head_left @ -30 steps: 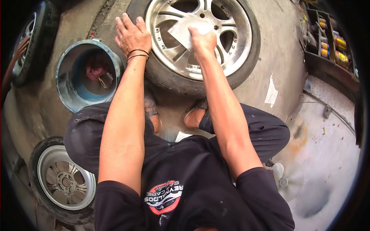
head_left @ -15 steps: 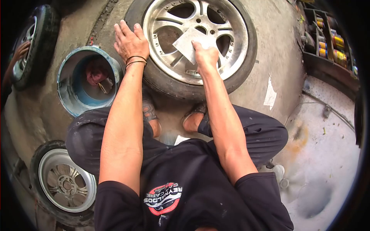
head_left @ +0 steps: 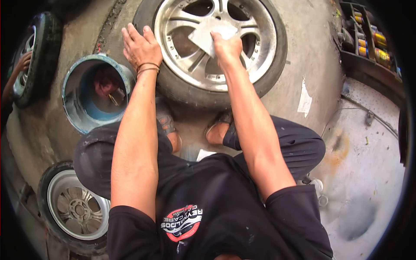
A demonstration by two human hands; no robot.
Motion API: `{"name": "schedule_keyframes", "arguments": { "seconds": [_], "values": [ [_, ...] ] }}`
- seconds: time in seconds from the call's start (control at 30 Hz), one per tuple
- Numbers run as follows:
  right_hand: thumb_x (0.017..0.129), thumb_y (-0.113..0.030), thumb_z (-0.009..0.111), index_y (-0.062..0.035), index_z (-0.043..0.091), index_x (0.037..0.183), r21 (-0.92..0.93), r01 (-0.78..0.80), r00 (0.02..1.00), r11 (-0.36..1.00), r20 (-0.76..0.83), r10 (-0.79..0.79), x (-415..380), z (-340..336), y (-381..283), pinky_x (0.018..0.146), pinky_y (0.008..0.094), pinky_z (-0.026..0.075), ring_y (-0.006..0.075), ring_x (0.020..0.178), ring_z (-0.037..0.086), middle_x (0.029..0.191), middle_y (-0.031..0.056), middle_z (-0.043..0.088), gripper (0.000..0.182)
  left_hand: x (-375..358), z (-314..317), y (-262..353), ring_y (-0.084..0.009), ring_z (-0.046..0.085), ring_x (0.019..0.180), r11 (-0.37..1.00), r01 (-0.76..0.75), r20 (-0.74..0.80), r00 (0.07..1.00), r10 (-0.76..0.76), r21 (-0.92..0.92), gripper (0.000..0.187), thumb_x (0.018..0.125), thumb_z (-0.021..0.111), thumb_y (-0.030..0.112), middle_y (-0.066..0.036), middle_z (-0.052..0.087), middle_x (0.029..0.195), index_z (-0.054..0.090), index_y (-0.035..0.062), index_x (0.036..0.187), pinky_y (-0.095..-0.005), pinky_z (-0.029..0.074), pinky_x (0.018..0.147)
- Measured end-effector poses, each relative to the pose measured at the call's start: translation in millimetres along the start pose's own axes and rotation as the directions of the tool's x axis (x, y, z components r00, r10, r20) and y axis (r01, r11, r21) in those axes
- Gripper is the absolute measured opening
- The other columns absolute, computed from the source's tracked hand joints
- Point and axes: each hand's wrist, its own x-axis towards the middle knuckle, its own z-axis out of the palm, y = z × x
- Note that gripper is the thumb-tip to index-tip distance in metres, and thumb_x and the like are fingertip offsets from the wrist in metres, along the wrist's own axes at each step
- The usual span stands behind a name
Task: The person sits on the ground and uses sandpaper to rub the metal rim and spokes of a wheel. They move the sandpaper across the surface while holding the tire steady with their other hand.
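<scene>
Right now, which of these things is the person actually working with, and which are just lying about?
In use:
- wheel lying flat on the floor
- grey sheet pressed on its rim by the right hand
- left hand resting on the tyre

Lying about:
- blue bucket
- second wheel at lower left
- third wheel at far left
- shelf of cans
- paper scrap

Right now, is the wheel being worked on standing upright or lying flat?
Lying flat. The wheel rests on the concrete floor rim face up, left hand on its tyre, right hand pressing a grey sheet onto the spokes.
</scene>
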Motion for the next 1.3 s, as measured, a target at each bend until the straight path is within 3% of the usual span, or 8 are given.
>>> {"name": "schedule_keyframes", "arguments": {
  "seconds": [0.2,0.57,0.73,0.8,0.93,1.1,1.2,1.3],
  "values": [
    [0.081,-0.015,0.088,0.0106,0.076,0.107,0.003,-0.279,0.96,0.96,0.001,0.279,22,11,-2,0.086,0.0378,0.06,0.0254,0.095,0.076,0.106,0.0196,0.079,0.039,1,1,-2,-0.0425,0.042,0.151,1.0,0.003,0.017,1.0,-0.003,-0.02,0.068,0.107,0.049,0.049,-0.027,0.042,0.163,0.041,0.005,0.158,-0.0603,0.032,0.12],
    [0.08,-0.025,0.089,0.0104,0.075,0.108,-0.017,-0.07,0.997,0.997,-0.022,0.07,8,5,8,0.084,0.0392,0.06,0.0251,0.092,0.076,0.105,0.0188,0.079,0.047,4,0,3,-0.0427,0.042,0.15,1.0,0.001,-0.011,1.0,-0.001,-0.015,0.067,0.108,0.046,0.049,-0.026,0.041,0.164,0.042,0.0045,0.158,-0.0602,0.034,0.119],
    [0.081,-0.021,0.084,0.0102,0.076,0.099,0.033,-0.295,0.955,0.955,-0.013,0.295,6,4,-5,0.091,0.0427,0.058,0.0324,0.097,0.077,0.101,0.0232,0.079,0.037,0,-2,1,-0.0432,0.042,0.15,1.0,-0.001,0.008,1.0,0.001,-0.003,0.067,0.108,0.046,0.051,-0.026,0.043,0.163,0.044,0.0049,0.158,-0.0564,0.035,0.12],
    [0.08,-0.022,0.089,0.0107,0.076,0.105,0.008,0.013,0.997,1.0,-0.073,-0.012,7,5,-1,0.081,0.0389,0.059,0.0255,0.089,0.076,0.103,0.021,0.079,0.044,2,1,2,-0.0437,0.045,0.147,1.0,-0.012,-0.013,1.0,0.012,-0.018,0.065,0.107,0.05,0.046,-0.027,0.043,0.162,0.044,0.0036,0.156,-0.0599,0.033,0.119],
    [0.081,-0.028,0.088,0.0094,0.076,0.11,-0.125,-0.266,0.963,0.956,-0.006,0.268,36,5,-14,0.093,0.039,0.057,0.0269,0.102,0.077,0.11,0.0195,0.08,0.049,-1,0,-1,-0.0429,0.044,0.149,1.0,-0.01,0.018,1.0,0.01,0.006,0.066,0.107,0.051,0.045,-0.027,0.043,0.162,0.042,0.0041,0.157,-0.0602,0.034,0.119],
    [0.08,-0.029,0.089,0.0104,0.077,0.101,-0.058,0.05,0.994,0.997,-0.097,-0.055,39,7,17,0.074,0.0414,0.058,0.0261,0.08,0.075,0.094,0.0198,0.079,0.046,2,1,1,-0.043,0.044,0.149,1.0,-0.015,-0.018,1.0,0.015,-0.007,0.065,0.107,0.049,0.046,-0.027,0.043,0.162,0.043,0.0031,0.156,-0.0607,0.034,0.118],
    [0.081,-0.029,0.089,0.0095,0.077,0.106,-0.152,-0.243,0.97,0.958,-0.017,0.243,59,11,-2,0.075,0.0404,0.059,0.0253,0.086,0.075,0.101,0.0181,0.079,0.047,1,1,-2,-0.0439,0.045,0.148,1.0,-0.016,-0.008,1.0,0.016,0.001,0.067,0.109,0.047,0.049,-0.027,0.043,0.162,0.043,0.0043,0.157,-0.0561,0.036,0.119],
    [0.082,-0.026,0.089,0.0128,0.076,0.106,-0.097,-0.173,0.985,0.98,-0.018,0.172,48,3,4,0.074,0.0397,0.06,0.0246,0.089,0.075,0.105,0.0186,0.079,0.048,-1,-1,0,-0.044,0.045,0.148,1.0,-0.018,-0.018,1.0,0.018,-0.018,0.066,0.108,0.048,0.047,-0.028,0.043,0.162,0.043,0.0034,0.157,-0.0585,0.035,0.119]
  ]
}}
